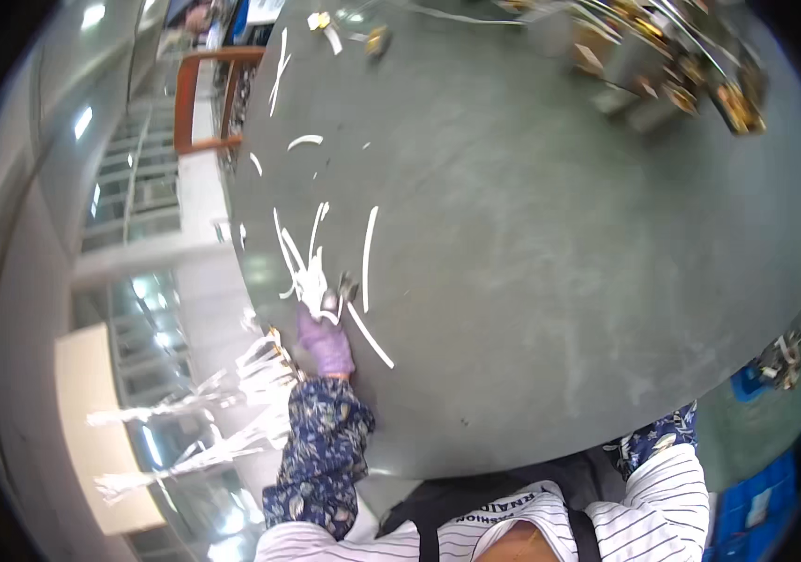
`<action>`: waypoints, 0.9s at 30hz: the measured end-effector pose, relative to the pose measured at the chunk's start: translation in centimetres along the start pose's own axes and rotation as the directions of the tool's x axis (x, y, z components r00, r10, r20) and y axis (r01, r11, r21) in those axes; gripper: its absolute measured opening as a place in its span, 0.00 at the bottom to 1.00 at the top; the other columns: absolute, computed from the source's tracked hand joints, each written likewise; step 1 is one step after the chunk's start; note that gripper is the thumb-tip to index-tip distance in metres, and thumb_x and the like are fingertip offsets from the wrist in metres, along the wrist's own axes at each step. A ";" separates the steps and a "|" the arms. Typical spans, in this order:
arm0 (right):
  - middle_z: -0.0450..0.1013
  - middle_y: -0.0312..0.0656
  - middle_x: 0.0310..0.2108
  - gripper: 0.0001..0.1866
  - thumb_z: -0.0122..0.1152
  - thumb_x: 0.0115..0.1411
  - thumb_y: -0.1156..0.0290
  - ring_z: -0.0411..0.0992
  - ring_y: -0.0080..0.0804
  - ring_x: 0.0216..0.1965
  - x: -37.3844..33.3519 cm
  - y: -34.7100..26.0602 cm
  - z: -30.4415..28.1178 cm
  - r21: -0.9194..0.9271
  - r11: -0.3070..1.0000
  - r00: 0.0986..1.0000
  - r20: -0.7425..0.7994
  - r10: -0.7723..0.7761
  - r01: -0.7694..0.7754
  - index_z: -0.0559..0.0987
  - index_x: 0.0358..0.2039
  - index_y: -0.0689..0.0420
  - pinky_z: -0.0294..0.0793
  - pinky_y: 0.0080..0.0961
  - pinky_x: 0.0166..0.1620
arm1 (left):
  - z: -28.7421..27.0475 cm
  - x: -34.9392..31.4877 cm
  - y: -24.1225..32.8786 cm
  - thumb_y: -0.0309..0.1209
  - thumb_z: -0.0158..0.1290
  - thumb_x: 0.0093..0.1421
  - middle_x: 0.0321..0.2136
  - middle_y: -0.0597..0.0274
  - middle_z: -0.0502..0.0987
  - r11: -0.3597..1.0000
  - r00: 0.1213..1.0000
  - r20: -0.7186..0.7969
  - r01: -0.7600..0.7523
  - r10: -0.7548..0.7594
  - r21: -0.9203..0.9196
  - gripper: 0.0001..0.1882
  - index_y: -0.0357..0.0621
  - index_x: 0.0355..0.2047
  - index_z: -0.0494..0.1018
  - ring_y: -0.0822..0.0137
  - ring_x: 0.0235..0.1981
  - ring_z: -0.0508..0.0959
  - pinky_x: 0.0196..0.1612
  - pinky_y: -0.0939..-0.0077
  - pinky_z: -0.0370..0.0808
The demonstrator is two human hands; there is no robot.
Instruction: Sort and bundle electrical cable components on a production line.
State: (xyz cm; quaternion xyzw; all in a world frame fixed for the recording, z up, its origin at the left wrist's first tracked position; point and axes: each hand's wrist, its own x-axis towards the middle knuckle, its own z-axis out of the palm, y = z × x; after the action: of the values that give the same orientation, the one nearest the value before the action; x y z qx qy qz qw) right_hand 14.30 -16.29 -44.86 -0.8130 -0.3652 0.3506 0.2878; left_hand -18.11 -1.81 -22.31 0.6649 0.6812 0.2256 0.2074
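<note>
My left hand (327, 345), in a purple glove, is at the left part of the dark grey table (513, 262). Its fingers are closed on a bunch of thin white strips (309, 279), which fan out away from me. A small dark grey piece (347, 286), blurred, is beside the fingertips. Just right of the hand lie two loose white strips, one slanted (370, 334) and one nearly straight (370, 258). My right hand is out of sight; only its patterned sleeve (665, 436) shows near the table's front edge.
Metal and brass-coloured parts (663, 66) are heaped at the far right. More white strips (305, 140) lie scattered at the left. Bundles of white strips (251, 412) hang beyond the left edge. Blue crates (766, 496) and metal pieces (794, 354) are at the lower right.
</note>
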 end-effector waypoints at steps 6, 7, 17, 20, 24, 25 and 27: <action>0.76 0.48 0.33 0.14 0.53 0.56 0.62 0.75 0.45 0.35 -7.3 2.6 3.2 -0.170 0.983 0.982 0.187 -0.034 0.067 0.77 0.41 0.52 0.74 0.37 0.37 | -0.6 1.5 -8.0 0.40 0.56 0.56 0.35 0.44 0.72 0.922 0.984 -0.094 -0.107 0.152 0.371 0.18 0.37 0.37 0.71 0.47 0.36 0.72 0.38 0.55 0.68; 0.76 0.48 0.33 0.14 0.53 0.56 0.61 0.75 0.45 0.35 -9.1 2.3 3.0 -0.194 0.978 0.977 0.213 -0.029 0.072 0.77 0.41 0.52 0.74 0.37 0.37 | -0.4 3.1 -7.1 0.40 0.56 0.56 0.35 0.44 0.72 0.938 0.982 -0.119 -0.102 0.149 0.332 0.18 0.37 0.37 0.71 0.47 0.36 0.72 0.38 0.55 0.68; 0.76 0.51 0.32 0.16 0.54 0.56 0.58 0.74 0.49 0.34 -27.3 -6.3 -4.8 -0.317 0.940 0.888 0.459 0.034 0.128 0.76 0.41 0.53 0.73 0.39 0.36 | -7.2 5.2 -4.4 0.39 0.56 0.57 0.25 0.59 0.77 0.510 0.920 0.336 0.393 -0.203 -0.765 0.21 0.36 0.45 0.68 0.70 0.22 0.77 0.21 0.78 0.76; 0.74 0.49 0.30 0.16 0.58 0.52 0.59 0.73 0.51 0.30 -26.2 -12.0 -6.2 -0.322 0.917 0.854 0.519 -0.036 0.234 0.77 0.41 0.51 0.74 0.37 0.35 | -7.2 5.4 -4.6 0.35 0.56 0.56 0.23 0.59 0.75 0.439 0.985 0.149 0.098 0.082 -0.893 0.24 0.33 0.49 0.65 0.71 0.21 0.75 0.22 0.78 0.75; 0.74 0.51 0.33 0.12 0.55 0.55 0.61 0.73 0.51 0.36 -24.2 -19.5 -5.4 -0.460 0.803 0.815 0.577 -0.053 0.378 0.77 0.37 0.52 0.72 0.40 0.36 | -3.7 5.3 -8.6 0.27 0.58 0.52 0.33 0.60 0.75 0.392 0.977 0.212 0.194 0.002 -0.899 0.18 0.35 0.42 0.68 0.72 0.30 0.76 0.27 0.81 0.74; 0.73 0.50 0.35 0.10 0.55 0.56 0.62 0.73 0.50 0.36 -23.8 -21.3 -5.3 -0.467 0.772 0.811 0.576 -0.104 0.431 0.77 0.36 0.51 0.73 0.40 0.36 | -3.2 4.8 -8.7 0.26 0.58 0.51 0.30 0.61 0.76 0.743 0.980 0.194 0.100 0.041 -0.662 0.14 0.36 0.38 0.70 0.71 0.27 0.76 0.25 0.80 0.74; 0.73 0.49 0.38 0.10 0.55 0.56 0.63 0.74 0.47 0.38 -23.0 -25.1 -4.9 -0.414 0.786 0.796 0.584 -0.159 0.460 0.77 0.35 0.53 0.73 0.38 0.36 | -2.2 5.2 -9.7 0.27 0.58 0.50 0.22 0.62 0.74 0.577 0.960 0.261 0.158 0.099 -0.801 0.09 0.39 0.32 0.72 0.70 0.20 0.75 0.20 0.78 0.73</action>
State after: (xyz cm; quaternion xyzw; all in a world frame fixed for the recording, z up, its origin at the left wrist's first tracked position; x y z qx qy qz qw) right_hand -2.95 -21.33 -15.52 -0.6597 -0.6451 0.3855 -0.0052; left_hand -27.46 3.16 -26.05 0.5078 0.4760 0.4143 0.5865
